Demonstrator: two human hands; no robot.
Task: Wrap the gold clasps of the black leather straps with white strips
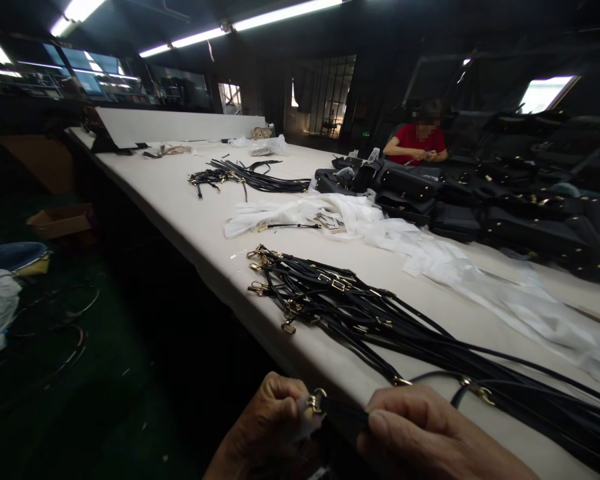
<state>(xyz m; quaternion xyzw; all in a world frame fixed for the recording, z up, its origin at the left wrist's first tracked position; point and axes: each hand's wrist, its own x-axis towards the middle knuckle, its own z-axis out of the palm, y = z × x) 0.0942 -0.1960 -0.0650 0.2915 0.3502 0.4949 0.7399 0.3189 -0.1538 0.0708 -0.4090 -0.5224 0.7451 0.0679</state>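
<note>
At the bottom edge, both hands grip one black strap (343, 417) with a gold clasp (316, 401) at its end. My left hand (265, 427) is closed around the clasp end, pinching a scrap of white wrapping against it. My right hand (420, 437) is closed on the strap just right of the clasp. The strap runs off to the right, toward a pile of black straps with gold clasps (360, 313) spread on the long white table (180, 200).
White wrapping paper (380, 233) lies strewn across the table's middle. Black handbags (455, 200) are stacked at the right. Another bundle of straps (245, 177) lies farther back. A person in a red shirt (415, 141) works at the far side. Cardboard boxes (60, 220) stand on the dark floor, left.
</note>
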